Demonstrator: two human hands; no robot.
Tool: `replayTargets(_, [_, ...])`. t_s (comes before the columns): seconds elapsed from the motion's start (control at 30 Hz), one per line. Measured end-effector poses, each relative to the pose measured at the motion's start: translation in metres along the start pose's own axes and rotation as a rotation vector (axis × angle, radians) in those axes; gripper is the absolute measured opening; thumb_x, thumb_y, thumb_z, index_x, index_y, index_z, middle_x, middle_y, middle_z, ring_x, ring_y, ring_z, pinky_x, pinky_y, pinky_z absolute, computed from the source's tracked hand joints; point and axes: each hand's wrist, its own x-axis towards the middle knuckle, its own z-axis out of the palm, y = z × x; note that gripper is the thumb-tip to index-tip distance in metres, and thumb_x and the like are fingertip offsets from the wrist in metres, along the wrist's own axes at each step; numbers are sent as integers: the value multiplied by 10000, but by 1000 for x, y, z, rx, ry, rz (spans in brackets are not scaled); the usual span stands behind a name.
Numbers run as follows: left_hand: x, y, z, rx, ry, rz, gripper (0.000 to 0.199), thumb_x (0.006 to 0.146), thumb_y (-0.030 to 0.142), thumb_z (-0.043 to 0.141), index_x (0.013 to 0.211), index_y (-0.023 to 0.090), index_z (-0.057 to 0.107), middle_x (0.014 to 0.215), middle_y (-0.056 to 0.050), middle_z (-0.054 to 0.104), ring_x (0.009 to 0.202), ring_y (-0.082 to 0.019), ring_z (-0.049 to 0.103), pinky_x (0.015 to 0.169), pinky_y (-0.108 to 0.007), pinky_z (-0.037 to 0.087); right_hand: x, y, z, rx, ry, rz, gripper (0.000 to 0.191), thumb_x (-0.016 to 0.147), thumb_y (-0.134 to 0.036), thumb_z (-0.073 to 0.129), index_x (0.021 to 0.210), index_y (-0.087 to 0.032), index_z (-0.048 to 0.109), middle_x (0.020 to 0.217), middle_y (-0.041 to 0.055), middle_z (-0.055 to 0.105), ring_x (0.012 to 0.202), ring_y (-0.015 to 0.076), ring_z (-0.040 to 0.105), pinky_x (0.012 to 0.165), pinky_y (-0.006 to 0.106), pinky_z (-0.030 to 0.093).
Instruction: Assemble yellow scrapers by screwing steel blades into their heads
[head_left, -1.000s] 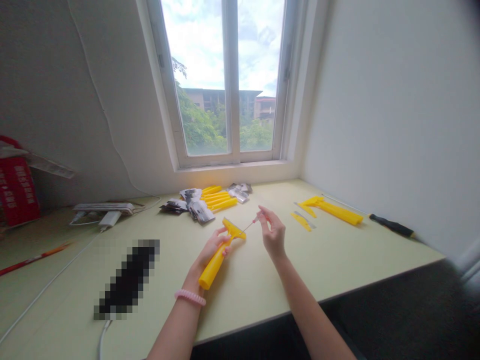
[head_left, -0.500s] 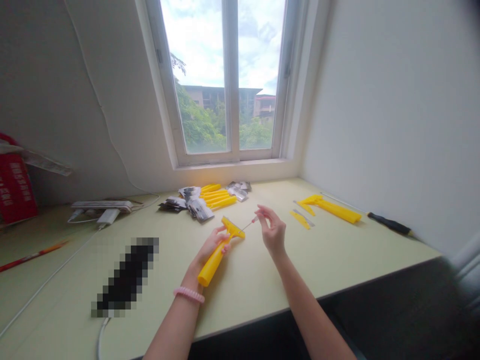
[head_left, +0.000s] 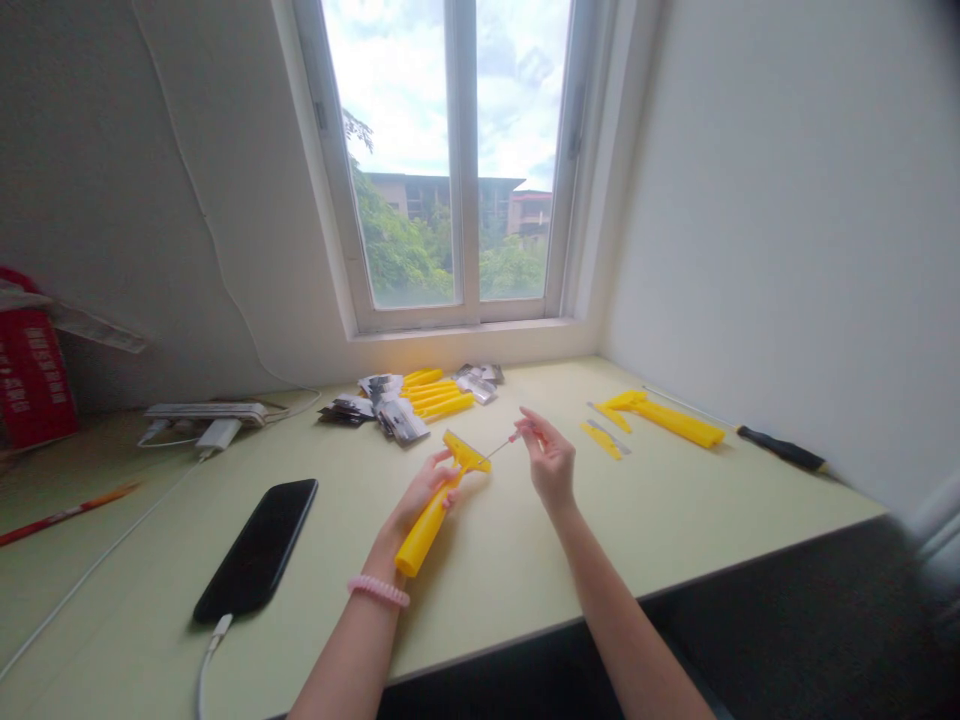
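The left hand (head_left: 420, 495) had its fingers clamped around a yellow scraper (head_left: 427, 530) above the desk (head_left: 510, 575). At the scraper's two o'clock, the right hand (head_left: 553, 465) was pinched on a thin screwdriver (head_left: 514, 437), shaft reaching the scraper's head (head_left: 466, 456). A second scraper (head_left: 675, 420) lay farther out at two o'clock, the phone (head_left: 256, 550) at nine
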Motion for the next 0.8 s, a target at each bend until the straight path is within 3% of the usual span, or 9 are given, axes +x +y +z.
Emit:
replayTargets(0.2, [1,-1,0,-12,14,3,479,727,111,481,1171,182,316,852,-63,590,366,-8,420,343,-122,286,-2,-3,2,-10,23,-40,222,780,-289,532,956,-206,638,917,57,593,723,142,576,681,312,486])
replayTargets(0.47, [0,0,1,-29,5,-8,476,722,105,482,1161,185,318,855,-64,589,366,-4,412,345,-117,292,-1,-5,1,158,20,48,247,778,-264,527,995,-167,591,829,57,637,714,157,604,716,345,502])
replayTargets(0.67, [2,-2,-1,-33,-8,-8,477,720,122,493,1159,195,321,778,-28,569,365,-11,414,341,-118,273,-2,-9,0,0,27,-58,183,779,-300,523,869,-193,641,882,60,611,767,166,586,690,331,492])
replayTargets(0.8, [5,-4,-5,-29,-33,7,472,715,137,510,1152,191,340,735,-10,553,363,-17,412,342,-125,267,-2,-6,0,81,25,-9,210,760,-291,556,923,-179,626,806,50,622,687,153,593,679,332,498])
